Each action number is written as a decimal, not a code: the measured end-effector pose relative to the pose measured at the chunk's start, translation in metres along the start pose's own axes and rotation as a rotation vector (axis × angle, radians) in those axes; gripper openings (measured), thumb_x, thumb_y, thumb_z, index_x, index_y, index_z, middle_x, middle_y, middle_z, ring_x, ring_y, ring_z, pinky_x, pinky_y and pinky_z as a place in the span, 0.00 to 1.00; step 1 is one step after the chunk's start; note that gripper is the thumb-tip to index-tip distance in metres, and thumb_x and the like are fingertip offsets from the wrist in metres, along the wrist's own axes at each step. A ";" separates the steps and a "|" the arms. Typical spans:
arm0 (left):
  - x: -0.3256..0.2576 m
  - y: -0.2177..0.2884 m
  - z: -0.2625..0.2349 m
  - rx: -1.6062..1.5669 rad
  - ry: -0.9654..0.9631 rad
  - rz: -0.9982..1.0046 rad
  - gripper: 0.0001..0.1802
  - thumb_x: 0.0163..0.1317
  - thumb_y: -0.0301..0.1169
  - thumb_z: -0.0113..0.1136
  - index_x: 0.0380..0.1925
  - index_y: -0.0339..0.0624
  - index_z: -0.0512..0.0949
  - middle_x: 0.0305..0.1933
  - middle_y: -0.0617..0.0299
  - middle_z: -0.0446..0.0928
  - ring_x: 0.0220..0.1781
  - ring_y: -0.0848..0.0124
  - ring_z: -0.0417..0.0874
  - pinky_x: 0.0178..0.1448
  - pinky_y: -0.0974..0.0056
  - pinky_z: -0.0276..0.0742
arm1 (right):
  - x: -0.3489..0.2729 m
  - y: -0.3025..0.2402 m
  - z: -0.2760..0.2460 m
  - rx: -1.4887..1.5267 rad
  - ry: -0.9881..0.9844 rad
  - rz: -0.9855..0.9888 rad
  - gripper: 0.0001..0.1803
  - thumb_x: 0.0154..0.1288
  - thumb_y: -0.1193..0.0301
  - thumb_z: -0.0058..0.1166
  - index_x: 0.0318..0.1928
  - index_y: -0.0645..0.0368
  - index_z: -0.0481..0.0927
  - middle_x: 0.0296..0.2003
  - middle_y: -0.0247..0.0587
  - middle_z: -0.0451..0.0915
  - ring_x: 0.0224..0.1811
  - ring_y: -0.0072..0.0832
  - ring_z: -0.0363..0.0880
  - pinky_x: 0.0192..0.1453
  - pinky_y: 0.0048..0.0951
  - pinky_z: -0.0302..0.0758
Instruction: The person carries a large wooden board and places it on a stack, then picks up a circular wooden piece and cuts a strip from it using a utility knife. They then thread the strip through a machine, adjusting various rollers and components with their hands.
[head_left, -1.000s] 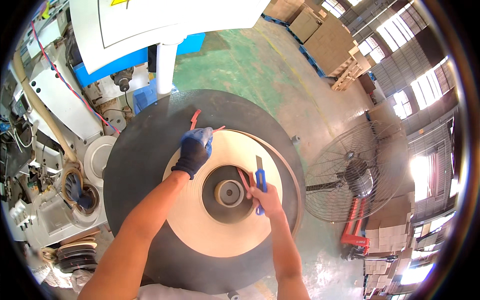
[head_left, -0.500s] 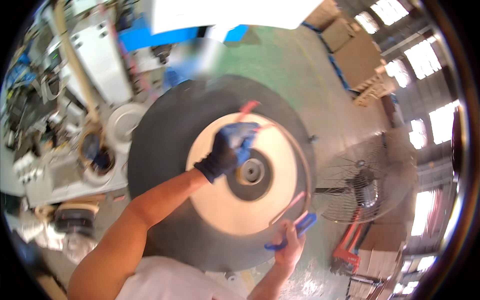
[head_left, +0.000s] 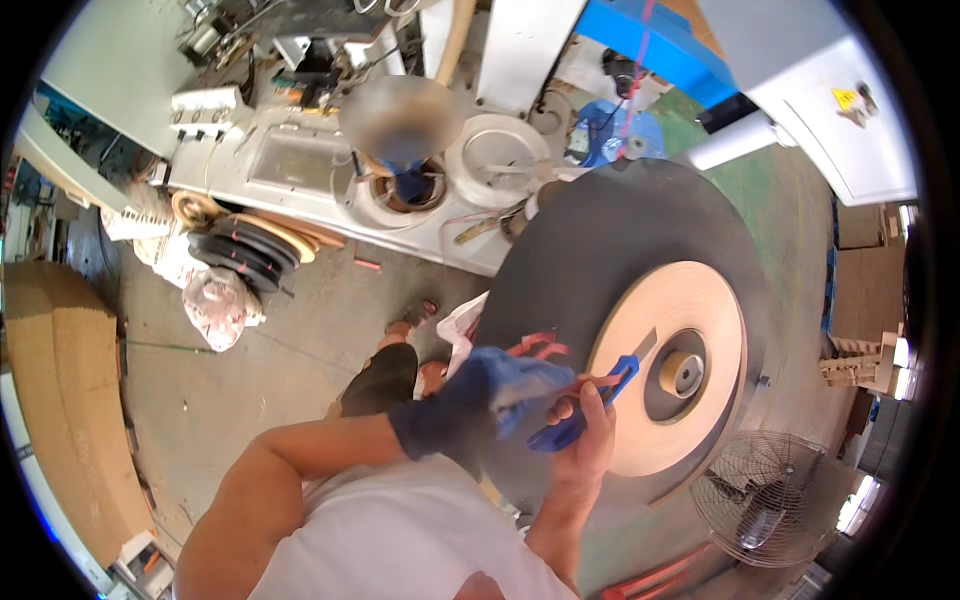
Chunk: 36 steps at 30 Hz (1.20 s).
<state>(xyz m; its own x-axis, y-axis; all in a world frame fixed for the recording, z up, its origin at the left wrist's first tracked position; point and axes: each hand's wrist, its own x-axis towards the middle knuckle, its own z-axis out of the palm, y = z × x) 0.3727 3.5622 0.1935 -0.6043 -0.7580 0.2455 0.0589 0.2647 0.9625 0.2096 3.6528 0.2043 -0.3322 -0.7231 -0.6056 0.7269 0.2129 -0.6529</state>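
Blue-handled utility knife [head_left: 625, 369] with a bare metal blade, held at the left side of the broad, pale, ring-shaped roll [head_left: 632, 435]; from here, I cannot tell whether the tip touches it. The bare right hand [head_left: 588, 442] is closed round the handle. The left hand [head_left: 520, 388], in a blue-and-black knitted glove, is blurred but appears gathered round thin red strips [head_left: 537, 345], one end reaching the right thumb. Good practice, as I judge it: point the edge away from glove and roll face, and pinch the strips clear of the blade. Beneath the roll spreads a dark, round, flat platter [head_left: 540, 270]; beyond stands a wire-caged fan [head_left: 765, 500].
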 end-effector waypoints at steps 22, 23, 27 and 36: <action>-0.041 -0.345 0.071 -0.528 0.319 -0.915 0.19 0.65 0.28 0.55 0.55 0.35 0.78 0.47 0.52 0.84 0.43 0.67 0.83 0.46 0.64 0.78 | 0.001 0.129 0.072 -0.609 0.760 -0.205 0.12 0.72 0.73 0.51 0.50 0.69 0.76 0.34 0.44 0.81 0.22 0.26 0.78 0.25 0.24 0.73; -0.050 -0.362 0.081 -0.333 0.309 -0.799 0.20 0.63 0.27 0.53 0.55 0.36 0.78 0.51 0.47 0.82 0.51 0.58 0.81 0.56 0.59 0.76 | 0.001 0.131 0.072 -0.638 0.786 -0.206 0.12 0.72 0.73 0.51 0.51 0.69 0.76 0.33 0.44 0.81 0.22 0.26 0.77 0.24 0.24 0.71; -0.056 -0.379 0.068 -0.105 0.202 -0.723 0.19 0.62 0.27 0.51 0.51 0.41 0.82 0.54 0.41 0.80 0.58 0.50 0.81 0.63 0.56 0.75 | -0.005 0.136 0.070 -0.646 0.848 -0.278 0.11 0.72 0.74 0.51 0.50 0.69 0.76 0.32 0.44 0.81 0.20 0.25 0.76 0.24 0.23 0.71; 0.040 -0.391 -0.098 0.797 0.191 -0.385 0.22 0.59 0.31 0.59 0.55 0.39 0.76 0.47 0.50 0.81 0.44 0.53 0.84 0.44 0.50 0.78 | 0.002 0.140 0.063 -0.656 0.883 -0.334 0.10 0.70 0.76 0.54 0.47 0.68 0.78 0.32 0.44 0.83 0.22 0.25 0.79 0.28 0.24 0.75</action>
<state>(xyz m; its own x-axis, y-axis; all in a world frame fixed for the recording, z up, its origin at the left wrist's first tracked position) 0.4036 3.3700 -0.1620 -0.3223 -0.9466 0.0066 -0.7307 0.2532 0.6340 0.3486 3.6400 0.1404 -0.9433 -0.1498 -0.2963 0.1567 0.5858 -0.7952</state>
